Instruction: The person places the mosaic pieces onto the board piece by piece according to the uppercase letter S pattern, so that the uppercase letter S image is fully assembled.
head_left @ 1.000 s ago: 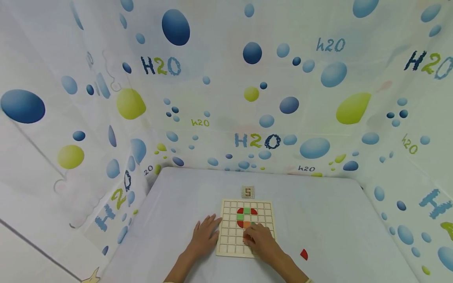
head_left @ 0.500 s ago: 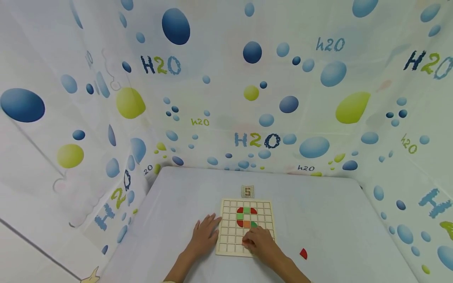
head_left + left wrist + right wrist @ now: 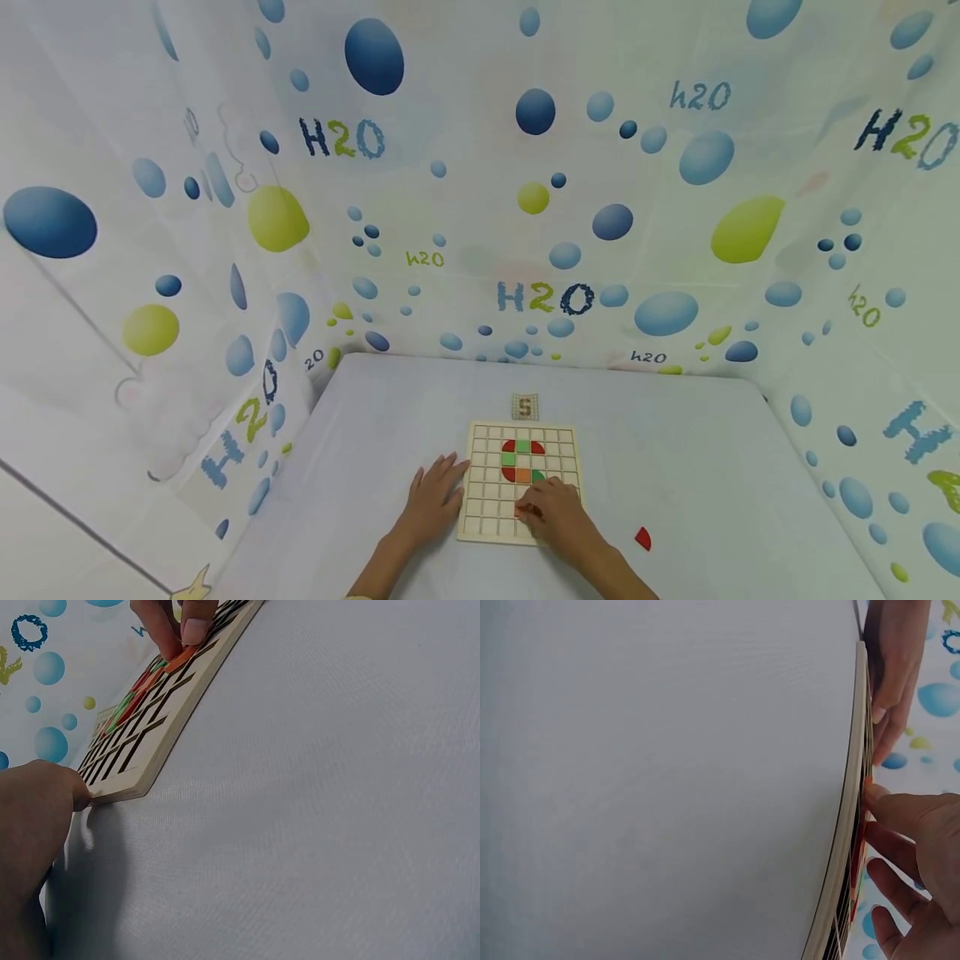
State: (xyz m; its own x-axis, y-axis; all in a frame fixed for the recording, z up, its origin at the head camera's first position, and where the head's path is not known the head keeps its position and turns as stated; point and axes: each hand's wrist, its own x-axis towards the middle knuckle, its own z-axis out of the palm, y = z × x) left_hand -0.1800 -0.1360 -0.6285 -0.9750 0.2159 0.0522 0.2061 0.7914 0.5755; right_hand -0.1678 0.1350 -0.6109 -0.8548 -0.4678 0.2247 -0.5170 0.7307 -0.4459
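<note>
A square wooden grid board (image 3: 487, 507) lies on the white table. Red, light green, orange and dark green tiles fill some of its cells in a curved pattern; among them are a light green tile (image 3: 522, 447) and a dark green quarter-round tile (image 3: 537, 476). Over the lower right cells, my right hand (image 3: 557, 510) pinches an orange tile (image 3: 180, 658) between thumb and finger, close against the board. My left hand (image 3: 432, 500) rests at the board's left edge, its fingers extended and its thumb near the frame in the left wrist view.
A small pattern card (image 3: 525, 407) with a brown S-like figure lies just beyond the board. To the right of my right forearm is a loose red quarter-round tile (image 3: 643, 538). A curtain (image 3: 465, 208) printed with drops and "H2O" surrounds the table.
My right hand has shifted slightly towards me, uncovering the dark green tile, and keeps its pinch on the orange tile. My left hand stays in place.
</note>
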